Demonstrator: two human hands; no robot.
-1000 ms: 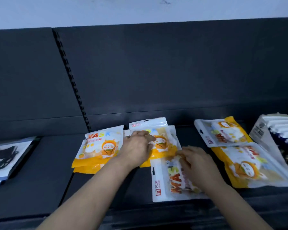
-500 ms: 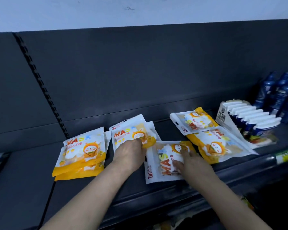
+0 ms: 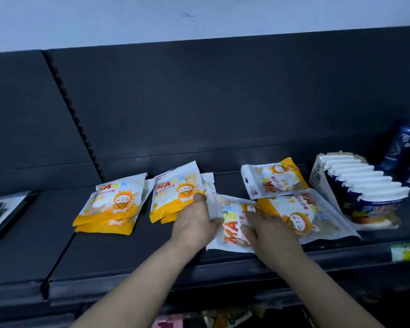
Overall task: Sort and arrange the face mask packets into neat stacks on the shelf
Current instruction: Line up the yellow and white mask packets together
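Orange-and-white face mask packets lie on the dark shelf [image 3: 128,254]. A left stack [image 3: 114,204] and a middle stack [image 3: 173,192] sit side by side. One packet [image 3: 231,229] lies sideways at the front. My left hand [image 3: 194,221] grips its left edge, thumb near the middle stack. My right hand [image 3: 270,229] holds its right side, fingers curled onto its face. Further right lie a sideways packet [image 3: 275,179] at the back and a larger one [image 3: 303,214] partly under my right hand.
A white carton of blue-and-white tubes [image 3: 362,185] stands at the right, with dark blue bottles [image 3: 405,147] behind it. A black-and-white packet [image 3: 3,214] lies at the far left. A slotted upright [image 3: 74,119] runs down the back panel. A green price label [image 3: 407,250] marks the shelf's front edge.
My left hand has left the middle stack and moved right to the sideways packet's left edge. My right hand stays on that packet. The view has swung slightly left.
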